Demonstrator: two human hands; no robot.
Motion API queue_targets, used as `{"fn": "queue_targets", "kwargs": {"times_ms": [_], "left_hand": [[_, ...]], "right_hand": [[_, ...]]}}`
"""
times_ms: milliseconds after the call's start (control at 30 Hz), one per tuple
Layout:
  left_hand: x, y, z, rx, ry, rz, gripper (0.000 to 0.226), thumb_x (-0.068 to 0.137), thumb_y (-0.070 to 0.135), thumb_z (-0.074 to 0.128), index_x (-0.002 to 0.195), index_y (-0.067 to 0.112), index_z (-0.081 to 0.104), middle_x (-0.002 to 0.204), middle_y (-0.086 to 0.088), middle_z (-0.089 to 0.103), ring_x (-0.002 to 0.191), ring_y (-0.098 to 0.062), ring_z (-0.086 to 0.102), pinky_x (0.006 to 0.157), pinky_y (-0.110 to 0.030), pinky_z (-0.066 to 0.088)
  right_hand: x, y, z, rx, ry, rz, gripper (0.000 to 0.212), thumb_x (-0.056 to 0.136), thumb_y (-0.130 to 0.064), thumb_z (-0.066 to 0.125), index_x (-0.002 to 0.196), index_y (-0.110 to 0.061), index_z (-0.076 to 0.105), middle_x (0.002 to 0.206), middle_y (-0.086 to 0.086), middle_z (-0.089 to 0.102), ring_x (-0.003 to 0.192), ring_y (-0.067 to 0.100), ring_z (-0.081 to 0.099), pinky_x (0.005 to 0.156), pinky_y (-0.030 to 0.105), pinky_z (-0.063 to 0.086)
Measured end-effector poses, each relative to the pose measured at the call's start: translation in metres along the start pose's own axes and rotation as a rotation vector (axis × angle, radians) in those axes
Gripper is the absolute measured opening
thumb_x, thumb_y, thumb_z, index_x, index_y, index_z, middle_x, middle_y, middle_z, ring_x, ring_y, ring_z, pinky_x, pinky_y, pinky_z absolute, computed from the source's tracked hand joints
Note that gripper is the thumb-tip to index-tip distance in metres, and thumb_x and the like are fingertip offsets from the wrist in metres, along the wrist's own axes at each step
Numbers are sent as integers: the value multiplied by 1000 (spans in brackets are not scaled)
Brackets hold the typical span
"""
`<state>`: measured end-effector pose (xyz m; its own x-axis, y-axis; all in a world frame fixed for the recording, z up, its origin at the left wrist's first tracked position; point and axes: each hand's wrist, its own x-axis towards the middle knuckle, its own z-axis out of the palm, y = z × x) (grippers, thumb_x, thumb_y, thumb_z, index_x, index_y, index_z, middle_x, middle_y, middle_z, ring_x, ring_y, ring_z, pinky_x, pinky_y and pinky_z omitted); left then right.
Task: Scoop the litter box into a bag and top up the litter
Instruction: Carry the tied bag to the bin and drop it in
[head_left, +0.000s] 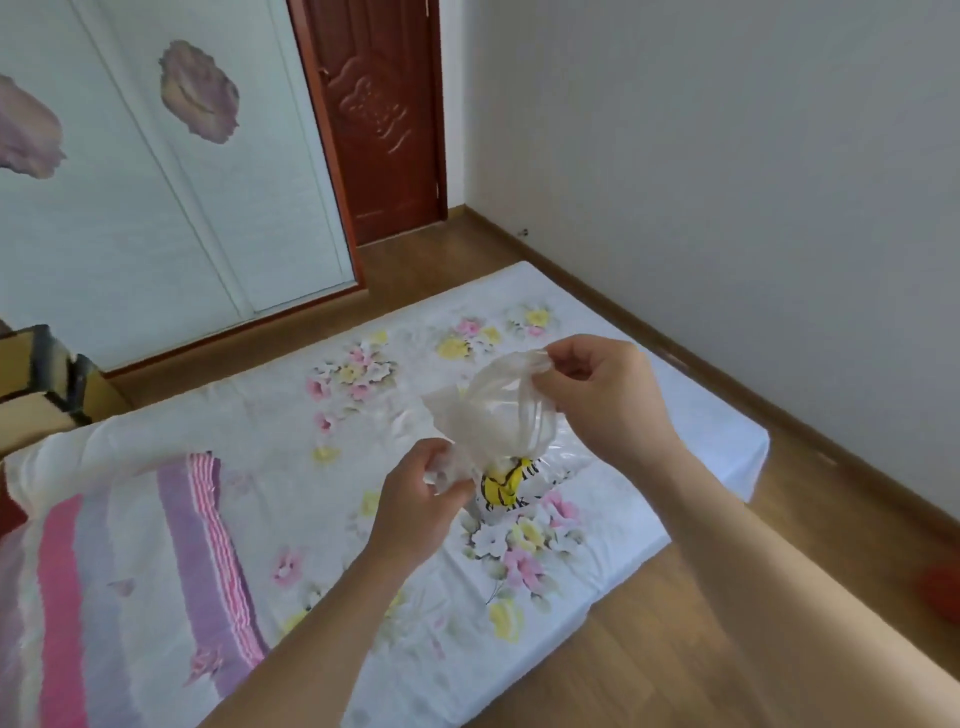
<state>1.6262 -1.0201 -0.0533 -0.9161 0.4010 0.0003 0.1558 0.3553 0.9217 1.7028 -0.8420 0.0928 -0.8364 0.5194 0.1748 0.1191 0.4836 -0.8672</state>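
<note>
A thin clear plastic bag (493, 415) with a yellow and black print near its bottom hangs in the air above the bed. My left hand (421, 493) pinches the bag low down, at its bunched part. My right hand (597, 384) pinches the bag's upper edge and holds it up. No litter box, scoop or litter shows in this view.
A low bed (717, 431) with a white floral sheet lies below my hands, with a striped pink and purple blanket (130, 571) at its left. Wooden floor runs around it. A white wardrobe (156, 208), a brown door (379, 114) and a cardboard box (31, 384) stand behind.
</note>
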Motion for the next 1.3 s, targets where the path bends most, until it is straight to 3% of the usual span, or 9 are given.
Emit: {"fn": "queue_targets", "kwargs": {"times_ms": [133,233,333,433,567,733,967,1300], "left_hand": [[42,13,34,4,-150,91,28,81,23,76,98,34,57,96,11,60,80,-13,58,68,-21,44],[66,28,65,26,-255,172,32,81,21,76,96,39,55,97,11,60,90,-6,58,74,-23,49],[81,50,103,39,-343,223,35,83,20,76,96,41,52,98,14,59,92,-5,58,74,-22,49],[94,75,150,42,-433,264,31,84,21,74,105,32,55,100,16,58,88,-10,58,70,-18,47],[109,105,225,30,-532,325,30,82,22,75,103,32,56,100,14,61,96,-4,58,78,-24,53],[121,147,316,47,-624,377,28,84,24,74,101,32,54,97,19,60,95,0,57,75,-16,51],[148,194,426,57,-701,410,29,84,28,75,93,41,50,97,19,61,95,3,57,74,-15,48],[217,247,601,36,-882,444,28,81,25,75,102,30,57,101,11,62,94,1,58,70,-18,48]], "right_hand": [[14,22,-29,-15,157,92,9,86,-17,68,86,-20,76,76,-2,74,76,25,70,74,45,59],[19,40,-55,33,283,163,9,85,-16,69,83,-22,75,78,2,75,80,30,71,79,49,59],[20,60,-89,62,394,226,9,85,-16,69,90,-18,76,80,5,75,82,32,70,78,50,58],[21,82,-129,39,487,270,10,83,-21,67,87,-22,76,78,2,75,80,32,70,77,50,59],[25,114,-189,20,599,284,12,85,-17,66,91,-19,76,76,2,75,77,34,70,71,52,58],[39,161,-266,18,672,312,18,85,-19,67,101,-16,75,79,-1,75,75,24,72,74,48,61],[68,213,-361,16,732,356,21,83,-19,67,102,-16,75,80,-1,75,77,25,73,75,48,61],[125,299,-475,-25,887,478,15,82,-15,64,87,-23,75,75,-1,75,78,35,72,73,55,59]]}}
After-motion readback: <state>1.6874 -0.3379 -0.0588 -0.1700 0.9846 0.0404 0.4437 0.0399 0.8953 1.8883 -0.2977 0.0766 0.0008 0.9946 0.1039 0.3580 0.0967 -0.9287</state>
